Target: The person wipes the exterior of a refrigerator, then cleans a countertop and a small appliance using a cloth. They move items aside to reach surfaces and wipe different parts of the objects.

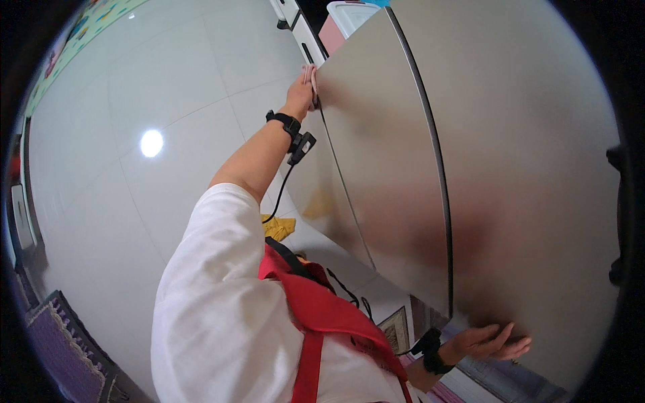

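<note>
My left hand (301, 93) reaches out at the upper middle, closed on a folded pink cloth (310, 76) at the edge of a large metallic-finished refrigerator (383, 151). A dark seam or trim strip (436, 146) runs between its panels. At the lower right is my right hand (496, 342), its fingers apart and slightly curled, close to the refrigerator's surface; no object shows in it. Whether its fingertips touch the surface cannot be told. Black straps circle both wrists, and a small black device with a cable hangs at the left one.
A yellow cloth (278, 227) lies on the glossy tiled floor (176, 101) by my body. Pink and white plastic containers (347, 22) and white drawers (308, 43) stand beyond the refrigerator. A purple fringed textile (68, 347) is at the lower left.
</note>
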A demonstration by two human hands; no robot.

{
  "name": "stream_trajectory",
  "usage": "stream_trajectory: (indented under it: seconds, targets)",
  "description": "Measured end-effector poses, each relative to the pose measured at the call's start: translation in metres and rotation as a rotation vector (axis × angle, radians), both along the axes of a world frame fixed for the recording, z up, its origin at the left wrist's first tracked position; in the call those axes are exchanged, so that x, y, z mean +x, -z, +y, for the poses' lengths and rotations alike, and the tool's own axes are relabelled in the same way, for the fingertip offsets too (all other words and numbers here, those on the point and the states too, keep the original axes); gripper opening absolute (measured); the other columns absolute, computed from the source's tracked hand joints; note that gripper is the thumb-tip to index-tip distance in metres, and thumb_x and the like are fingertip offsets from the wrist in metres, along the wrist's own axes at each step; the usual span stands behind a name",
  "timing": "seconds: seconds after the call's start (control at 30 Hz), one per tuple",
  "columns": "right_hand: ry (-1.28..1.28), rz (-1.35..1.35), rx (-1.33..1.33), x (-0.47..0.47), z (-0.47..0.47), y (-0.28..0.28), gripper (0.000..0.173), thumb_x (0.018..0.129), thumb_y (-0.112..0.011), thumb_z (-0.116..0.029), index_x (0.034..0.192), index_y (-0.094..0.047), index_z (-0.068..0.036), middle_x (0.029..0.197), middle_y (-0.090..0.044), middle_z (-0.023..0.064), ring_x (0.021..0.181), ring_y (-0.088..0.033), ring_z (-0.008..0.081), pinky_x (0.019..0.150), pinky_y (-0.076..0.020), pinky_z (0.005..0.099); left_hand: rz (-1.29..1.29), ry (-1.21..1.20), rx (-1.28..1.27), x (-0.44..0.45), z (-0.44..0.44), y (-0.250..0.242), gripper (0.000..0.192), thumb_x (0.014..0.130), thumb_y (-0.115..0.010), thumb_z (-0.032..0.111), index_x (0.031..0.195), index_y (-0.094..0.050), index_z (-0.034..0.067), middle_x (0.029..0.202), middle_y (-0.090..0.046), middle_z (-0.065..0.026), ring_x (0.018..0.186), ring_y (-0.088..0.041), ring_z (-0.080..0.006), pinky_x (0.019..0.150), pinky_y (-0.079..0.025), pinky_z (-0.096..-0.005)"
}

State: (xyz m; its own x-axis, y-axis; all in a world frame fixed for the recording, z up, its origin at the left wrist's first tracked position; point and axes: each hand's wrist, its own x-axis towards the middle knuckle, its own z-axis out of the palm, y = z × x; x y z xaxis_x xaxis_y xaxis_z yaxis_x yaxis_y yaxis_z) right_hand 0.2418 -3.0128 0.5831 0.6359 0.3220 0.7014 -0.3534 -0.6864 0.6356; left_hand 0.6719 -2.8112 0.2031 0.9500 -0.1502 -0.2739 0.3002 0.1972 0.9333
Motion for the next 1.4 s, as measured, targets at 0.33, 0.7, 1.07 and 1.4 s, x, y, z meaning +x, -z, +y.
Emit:
stream_trajectory:
  seconds: [0.33, 0.7, 1.07, 1.4]
  targets:
    - [-0.037, -0.051, 0.004, 0.029, 0.019, -0.003, 0.023, 0.092, -0.051, -0.017, 0.112, -0.057, -0.007, 0.14, -0.035, 0.0185, 0.131, -0.028, 0.0396, 0.104, -0.0235, 0.0573, -0.385, -0.238, 0.228, -0.123, -0.025, -0.053, 0.046, 0.087, -0.048, 0.007, 0.131, -0.036, 0.0, 0.131, -0.04, -0.0229, 0.122, -0.039, -0.0384, 0.103, -0.031, -0.0396]
    - [-0.034, -0.057, -0.019, 0.021, 0.02, -0.003, 0.024, 0.092, -0.048, -0.018, 0.112, -0.058, -0.008, 0.136, -0.04, 0.0202, 0.129, -0.031, 0.0401, 0.104, -0.0222, 0.0572, 0.043, 0.052, 0.093, -0.256, -0.048, -0.018, 0.041, 0.088, -0.046, 0.01, 0.126, -0.031, 0.001, 0.118, -0.047, -0.0234, 0.109, -0.049, -0.0357, 0.092, -0.041, -0.0403]
    - [-0.197, 0.068, 0.193, 0.008, 0.0, 0.009, 0.021, 0.091, -0.048, -0.016, 0.106, -0.061, -0.01, 0.136, -0.041, 0.0187, 0.129, -0.032, 0.0402, 0.105, -0.0205, 0.0567, 0.203, 0.101, 0.146, -0.334, -0.107, -0.029, 0.034, 0.08, -0.057, 0.008, 0.111, -0.045, 0.0, 0.106, -0.056, -0.0205, 0.085, -0.06, -0.0358, 0.069, -0.049, -0.0436]
    - [-0.233, 0.07, 0.745, -0.115, -0.042, 0.057, 0.023, 0.089, -0.044, 0.004, 0.108, -0.056, 0.001, 0.137, -0.036, 0.0231, 0.126, -0.04, 0.0373, 0.101, -0.0382, 0.0451, 0.913, 0.236, -0.342, -0.396, -0.179, 0.043, 0.022, 0.086, -0.046, 0.005, 0.108, -0.045, 0.0, 0.093, -0.058, -0.016, 0.084, -0.062, -0.0283, 0.063, -0.051, -0.0401]
